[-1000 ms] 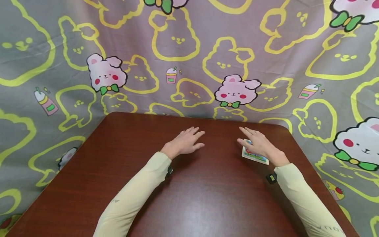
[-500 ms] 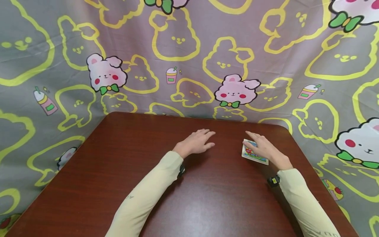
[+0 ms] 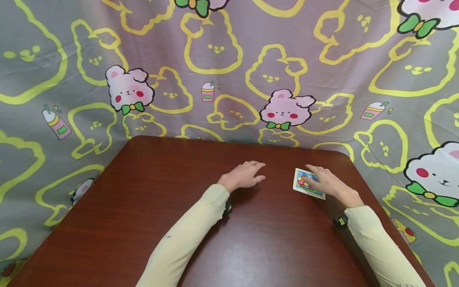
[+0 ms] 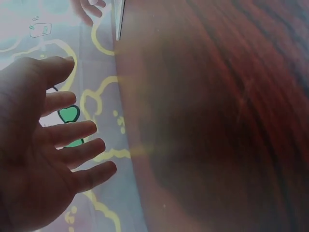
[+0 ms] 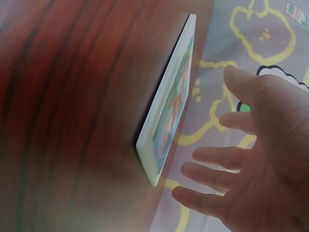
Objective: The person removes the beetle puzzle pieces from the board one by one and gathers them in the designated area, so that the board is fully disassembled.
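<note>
A flat square picture board [image 3: 300, 187] with a pale border and a colourful printed picture lies on the brown table toward the right. Above its right part hovers my right hand [image 3: 328, 182], fingers spread, holding nothing; it partly covers the picture in the head view. The right wrist view shows a gap between those fingers and the board [image 5: 169, 111]. My left hand [image 3: 244, 175] is held over the table left of the board, its fingers extended and apart in the left wrist view, with nothing in its grasp. Only an edge of the board [image 4: 119, 19] shows there.
The dark brown wooden table [image 3: 150, 191] has rounded far corners. A grey curtain [image 3: 229, 48] printed with yellow outlines and bunny faces hangs behind it and along both sides. Each wrist wears a small black device.
My left hand has moved right and slightly nearer. The right hand has drifted right and nearer, uncovering more of the picture. The board has stayed where it was.
</note>
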The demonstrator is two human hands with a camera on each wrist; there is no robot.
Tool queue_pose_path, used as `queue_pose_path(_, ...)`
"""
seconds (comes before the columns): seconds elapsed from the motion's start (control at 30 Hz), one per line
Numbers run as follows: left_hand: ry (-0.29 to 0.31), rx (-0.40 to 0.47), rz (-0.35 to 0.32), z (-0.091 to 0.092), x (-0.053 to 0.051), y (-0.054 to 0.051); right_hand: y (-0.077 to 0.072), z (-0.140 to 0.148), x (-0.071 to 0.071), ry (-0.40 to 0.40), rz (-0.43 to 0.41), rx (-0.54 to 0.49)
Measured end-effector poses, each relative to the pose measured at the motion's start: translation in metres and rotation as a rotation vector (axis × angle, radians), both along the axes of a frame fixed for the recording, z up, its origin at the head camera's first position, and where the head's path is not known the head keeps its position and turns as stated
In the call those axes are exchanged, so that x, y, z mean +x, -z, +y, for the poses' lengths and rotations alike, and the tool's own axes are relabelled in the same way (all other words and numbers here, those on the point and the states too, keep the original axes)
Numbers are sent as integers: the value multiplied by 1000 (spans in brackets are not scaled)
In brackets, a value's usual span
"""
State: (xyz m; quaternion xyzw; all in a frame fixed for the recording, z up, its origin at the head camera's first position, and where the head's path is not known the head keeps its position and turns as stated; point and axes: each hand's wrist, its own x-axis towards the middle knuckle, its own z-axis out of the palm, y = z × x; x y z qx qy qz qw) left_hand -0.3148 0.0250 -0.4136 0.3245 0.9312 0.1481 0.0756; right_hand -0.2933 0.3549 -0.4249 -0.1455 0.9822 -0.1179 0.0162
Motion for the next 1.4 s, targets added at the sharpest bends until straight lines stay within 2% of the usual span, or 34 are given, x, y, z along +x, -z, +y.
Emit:
queue_pose_path(0.27, 4, 8, -54, 14, -1, 5, -2, 15, 5, 13, -35, 30)
queue_pose_path(0.43, 7, 7, -60, 26, -2, 5, -4, 24, 5, 27, -65, 71)
queue_pose_path(0.67, 19, -34, -51, 37, -5, 6, -5, 33, 6, 62, -152, 148)
queue_pose_path(0.9, 7, -19, -83, 43, -6, 10, -4, 40, 8, 41, -214, 176)
queue_pose_path(1.1, 0, -6, -109, 53, -9, 13, 0, 41, 3, 20, -196, 180)
queue_pose_path(1.4, -17, -2, -103, 69, -9, 15, 1, 39, 0, 9, -190, 184)
